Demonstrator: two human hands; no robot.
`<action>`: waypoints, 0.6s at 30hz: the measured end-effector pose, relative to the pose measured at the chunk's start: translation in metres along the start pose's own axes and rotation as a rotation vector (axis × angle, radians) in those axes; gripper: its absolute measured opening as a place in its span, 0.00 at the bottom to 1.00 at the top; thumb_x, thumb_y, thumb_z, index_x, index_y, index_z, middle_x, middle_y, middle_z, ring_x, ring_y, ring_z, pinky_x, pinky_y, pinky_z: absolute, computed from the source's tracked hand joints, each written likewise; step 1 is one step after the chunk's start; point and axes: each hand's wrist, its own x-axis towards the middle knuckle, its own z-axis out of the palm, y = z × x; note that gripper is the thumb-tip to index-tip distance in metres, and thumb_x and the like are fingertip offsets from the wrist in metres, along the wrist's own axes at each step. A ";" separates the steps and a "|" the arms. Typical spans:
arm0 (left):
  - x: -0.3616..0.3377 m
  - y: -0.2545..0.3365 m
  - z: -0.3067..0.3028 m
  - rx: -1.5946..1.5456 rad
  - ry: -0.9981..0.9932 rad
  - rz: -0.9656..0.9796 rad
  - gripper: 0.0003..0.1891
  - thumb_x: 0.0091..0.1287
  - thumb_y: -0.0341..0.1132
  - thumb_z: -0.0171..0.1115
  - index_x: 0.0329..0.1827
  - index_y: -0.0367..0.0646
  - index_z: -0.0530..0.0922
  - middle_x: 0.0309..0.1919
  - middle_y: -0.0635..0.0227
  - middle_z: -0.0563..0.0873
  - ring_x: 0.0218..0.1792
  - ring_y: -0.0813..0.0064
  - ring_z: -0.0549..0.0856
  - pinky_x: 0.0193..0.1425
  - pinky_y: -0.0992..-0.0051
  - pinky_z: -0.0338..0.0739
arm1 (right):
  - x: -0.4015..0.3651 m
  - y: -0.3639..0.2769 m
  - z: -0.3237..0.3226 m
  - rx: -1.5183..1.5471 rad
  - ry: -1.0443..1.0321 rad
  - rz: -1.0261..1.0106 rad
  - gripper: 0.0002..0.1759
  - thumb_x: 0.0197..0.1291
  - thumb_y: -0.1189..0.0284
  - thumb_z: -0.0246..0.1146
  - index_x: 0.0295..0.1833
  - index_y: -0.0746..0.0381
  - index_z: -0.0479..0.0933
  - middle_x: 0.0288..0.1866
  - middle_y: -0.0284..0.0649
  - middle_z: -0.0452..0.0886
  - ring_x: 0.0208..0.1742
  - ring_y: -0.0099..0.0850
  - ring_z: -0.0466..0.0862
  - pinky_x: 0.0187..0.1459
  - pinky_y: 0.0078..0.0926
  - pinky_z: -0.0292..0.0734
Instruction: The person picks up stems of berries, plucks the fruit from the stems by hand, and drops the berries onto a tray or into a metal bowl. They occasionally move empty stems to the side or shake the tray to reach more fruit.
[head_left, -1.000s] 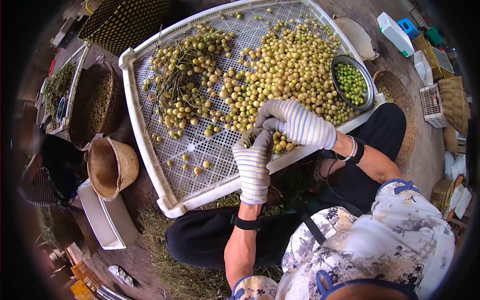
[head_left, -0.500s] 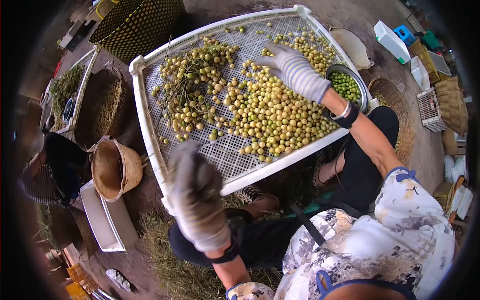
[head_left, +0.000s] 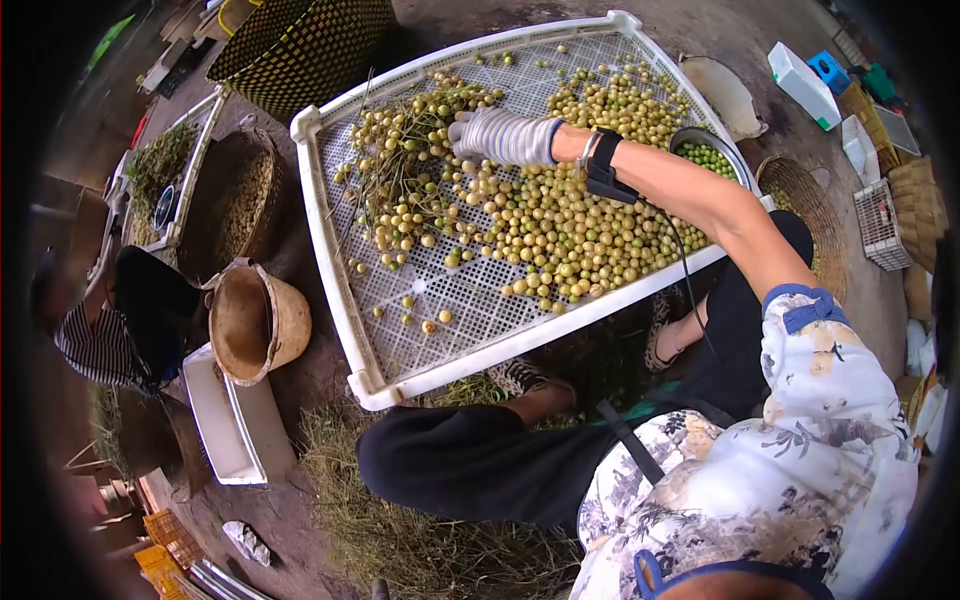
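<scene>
My right hand [head_left: 505,137], in a striped knit glove, reaches across the tray with its fingers curled closed on the edge of a stemmed bunch of small round fruits [head_left: 400,190]. The fingertips are partly hidden among the stems. Loose yellowish fruits [head_left: 580,230], some greenish, lie heaped below and right of the hand on a white perforated tray [head_left: 425,340]. At the tray's right side sits a metal bowl [head_left: 738,160] of green fruits [head_left: 705,160]. My left hand is out of view.
Dry stems [head_left: 430,500] cover the ground by my legs. A brown bucket [head_left: 290,325], a white bin [head_left: 262,430] and a woven basket [head_left: 300,50] stand to the left. Another person [head_left: 100,345] sits there near a second tray. More baskets [head_left: 815,215] stand right.
My right hand has moved left from the loose fruits to the stemmed bunch, its fingers closing. My left hand has left the tray's near corner, where a few loose fruits now lie.
</scene>
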 end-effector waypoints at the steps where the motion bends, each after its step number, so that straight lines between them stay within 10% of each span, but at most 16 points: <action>1: -0.004 -0.002 0.002 0.032 -0.003 -0.001 0.22 0.64 0.30 0.66 0.62 0.45 0.74 0.50 0.68 0.64 0.50 0.73 0.60 0.51 0.71 0.55 | -0.007 0.002 -0.007 -0.268 0.038 -0.228 0.19 0.64 0.62 0.60 0.54 0.64 0.79 0.50 0.45 0.81 0.54 0.44 0.81 0.56 0.45 0.76; 3: -0.010 0.000 0.004 0.066 0.010 -0.011 0.24 0.63 0.30 0.66 0.63 0.45 0.73 0.54 0.66 0.64 0.54 0.71 0.60 0.55 0.69 0.56 | -0.011 -0.002 -0.021 -0.349 0.047 -0.267 0.23 0.66 0.57 0.57 0.57 0.62 0.78 0.54 0.45 0.80 0.55 0.46 0.80 0.59 0.46 0.74; 6: -0.013 0.010 0.005 0.083 0.108 0.025 0.27 0.62 0.29 0.67 0.66 0.47 0.72 0.60 0.63 0.64 0.60 0.68 0.60 0.61 0.66 0.57 | -0.009 -0.025 -0.033 -0.018 -0.183 0.240 0.26 0.64 0.55 0.59 0.59 0.62 0.77 0.57 0.47 0.80 0.57 0.48 0.79 0.61 0.48 0.73; 13: -0.017 0.097 -0.002 -0.067 0.481 0.433 0.34 0.60 0.27 0.69 0.72 0.49 0.70 0.74 0.57 0.63 0.75 0.60 0.59 0.76 0.61 0.59 | 0.003 -0.010 0.000 0.049 -0.111 0.169 0.22 0.65 0.60 0.60 0.58 0.62 0.78 0.52 0.48 0.83 0.51 0.43 0.82 0.56 0.42 0.76; 15: -0.021 0.138 0.001 -0.279 0.355 0.650 0.33 0.59 0.27 0.70 0.71 0.48 0.72 0.74 0.54 0.65 0.76 0.59 0.62 0.76 0.59 0.62 | 0.001 -0.020 -0.026 0.423 -0.117 0.328 0.18 0.63 0.64 0.63 0.56 0.60 0.79 0.45 0.42 0.86 0.43 0.39 0.85 0.50 0.37 0.81; 16: -0.023 0.155 0.003 -0.403 0.239 0.756 0.31 0.59 0.28 0.70 0.68 0.47 0.74 0.73 0.53 0.67 0.74 0.58 0.65 0.73 0.58 0.64 | -0.016 -0.025 -0.030 0.193 0.163 -0.071 0.12 0.63 0.71 0.65 0.51 0.60 0.81 0.37 0.39 0.87 0.36 0.35 0.86 0.44 0.34 0.82; 18: -0.023 0.190 0.011 -0.601 -0.048 0.890 0.25 0.60 0.28 0.69 0.62 0.43 0.78 0.67 0.52 0.75 0.67 0.60 0.74 0.68 0.61 0.70 | -0.025 -0.031 -0.046 0.221 0.190 0.021 0.12 0.63 0.71 0.67 0.51 0.60 0.80 0.40 0.39 0.87 0.38 0.31 0.86 0.43 0.32 0.81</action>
